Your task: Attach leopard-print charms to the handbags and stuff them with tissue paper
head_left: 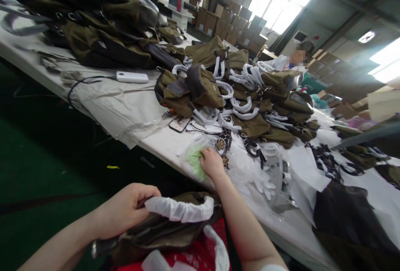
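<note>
The person's left hand (128, 204) has its fingers (148, 190) curled closed around the upper edge of an olive-brown handbag (162, 234), right at one end of a carry handle (181, 211) wrapped in white paper. The handbag lies over the person's lap, in front of a red printed garment (203, 249), just off the near edge of the white surface (153, 141). The right hand (213, 163) reaches past the handbag to that edge, its fingers bent down onto a clear plastic bag (194, 160) with pale green contents; whether they pinch anything cannot be told. Just beyond this hand lie dark cords with flower-shaped pendants (220, 144), and near them a smartphone (180, 124). Farther back, more olive bags (206, 85) are heaped with white-wrapped handles, and a white power bank (131, 77) with a dark cable rests to their left. Behind the heap a co-worker's pale sleeve (277, 63) shows, with stacked cardboard boxes (229, 27) in the background
</note>
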`<state>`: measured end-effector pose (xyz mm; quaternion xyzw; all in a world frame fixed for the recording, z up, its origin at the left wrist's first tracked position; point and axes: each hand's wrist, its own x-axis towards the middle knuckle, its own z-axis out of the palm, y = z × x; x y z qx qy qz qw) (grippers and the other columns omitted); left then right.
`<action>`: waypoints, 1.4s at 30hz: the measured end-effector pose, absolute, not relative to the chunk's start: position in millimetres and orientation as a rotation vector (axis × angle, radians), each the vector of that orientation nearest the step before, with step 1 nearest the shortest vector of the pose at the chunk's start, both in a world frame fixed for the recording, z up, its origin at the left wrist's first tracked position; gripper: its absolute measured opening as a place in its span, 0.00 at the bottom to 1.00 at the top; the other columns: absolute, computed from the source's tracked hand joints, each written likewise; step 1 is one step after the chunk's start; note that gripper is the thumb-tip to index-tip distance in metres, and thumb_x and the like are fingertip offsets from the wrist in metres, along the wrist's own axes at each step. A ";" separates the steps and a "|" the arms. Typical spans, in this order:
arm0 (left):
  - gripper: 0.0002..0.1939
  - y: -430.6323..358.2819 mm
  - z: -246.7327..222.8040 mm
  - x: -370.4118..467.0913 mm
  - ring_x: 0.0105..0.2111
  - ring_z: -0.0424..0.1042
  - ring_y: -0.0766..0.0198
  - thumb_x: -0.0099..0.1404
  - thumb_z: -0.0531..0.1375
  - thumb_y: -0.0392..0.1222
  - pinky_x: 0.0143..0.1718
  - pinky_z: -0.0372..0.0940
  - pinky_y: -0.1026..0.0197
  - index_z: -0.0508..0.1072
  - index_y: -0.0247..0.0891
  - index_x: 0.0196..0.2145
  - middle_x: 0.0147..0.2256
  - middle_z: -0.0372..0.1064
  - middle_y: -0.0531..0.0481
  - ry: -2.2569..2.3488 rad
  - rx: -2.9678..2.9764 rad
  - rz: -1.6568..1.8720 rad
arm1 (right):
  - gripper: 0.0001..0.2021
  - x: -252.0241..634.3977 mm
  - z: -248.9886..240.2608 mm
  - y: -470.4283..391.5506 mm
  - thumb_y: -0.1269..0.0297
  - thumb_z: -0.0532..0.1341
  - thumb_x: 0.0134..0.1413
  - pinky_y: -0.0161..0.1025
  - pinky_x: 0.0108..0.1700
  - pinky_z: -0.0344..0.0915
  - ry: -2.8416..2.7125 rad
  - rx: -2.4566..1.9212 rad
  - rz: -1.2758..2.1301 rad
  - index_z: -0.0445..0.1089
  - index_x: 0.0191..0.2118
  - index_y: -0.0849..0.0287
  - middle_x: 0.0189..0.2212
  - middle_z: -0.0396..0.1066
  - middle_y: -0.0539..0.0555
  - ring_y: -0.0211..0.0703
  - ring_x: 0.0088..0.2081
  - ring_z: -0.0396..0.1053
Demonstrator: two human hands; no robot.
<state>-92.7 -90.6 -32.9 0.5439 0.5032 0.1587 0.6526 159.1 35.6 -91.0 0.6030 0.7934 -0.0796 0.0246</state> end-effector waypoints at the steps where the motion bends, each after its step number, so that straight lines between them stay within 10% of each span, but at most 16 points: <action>1: 0.09 -90.1 -32.9 -93.2 0.32 0.74 0.60 0.52 0.57 0.35 0.30 0.64 0.68 0.76 0.36 0.31 0.30 0.75 0.53 1.138 1.232 0.359 | 0.14 159.2 -91.1 35.3 0.68 0.52 0.62 0.37 0.45 0.62 2.451 1.850 -0.234 0.70 0.51 0.56 0.47 0.69 0.58 0.45 0.45 0.69; 28: 0.11 -100.5 -27.9 -96.4 0.36 0.76 0.56 0.56 0.60 0.44 0.35 0.68 0.64 0.76 0.35 0.34 0.33 0.77 0.50 1.125 1.233 0.450 | 0.16 167.1 -48.6 21.0 0.74 0.50 0.63 0.38 0.46 0.64 2.496 1.929 -0.207 0.73 0.46 0.58 0.44 0.71 0.60 0.45 0.45 0.70; 33: 0.12 -94.0 -31.1 -95.4 0.35 0.75 0.56 0.52 0.63 0.45 0.33 0.68 0.64 0.77 0.36 0.33 0.31 0.77 0.51 1.148 1.166 0.538 | 0.09 172.5 10.8 -63.5 0.67 0.56 0.61 0.39 0.39 0.69 3.242 2.310 -0.694 0.74 0.41 0.55 0.37 0.73 0.56 0.44 0.36 0.72; 37: 0.10 -88.4 -34.4 -93.9 0.30 0.73 0.58 0.49 0.62 0.41 0.29 0.66 0.66 0.77 0.35 0.30 0.27 0.75 0.53 1.174 1.170 0.555 | 0.08 152.5 28.7 -109.4 0.68 0.60 0.58 0.34 0.35 0.70 3.324 1.354 -1.451 0.76 0.39 0.51 0.33 0.76 0.52 0.39 0.32 0.73; 42: 0.08 -90.8 -37.9 -90.4 0.27 0.72 0.60 0.50 0.61 0.40 0.27 0.64 0.66 0.76 0.35 0.29 0.24 0.73 0.53 1.166 1.237 0.591 | 0.10 123.0 -14.4 -94.3 0.71 0.57 0.60 0.31 0.41 0.66 2.839 1.278 -1.278 0.76 0.39 0.55 0.35 0.77 0.49 0.37 0.37 0.73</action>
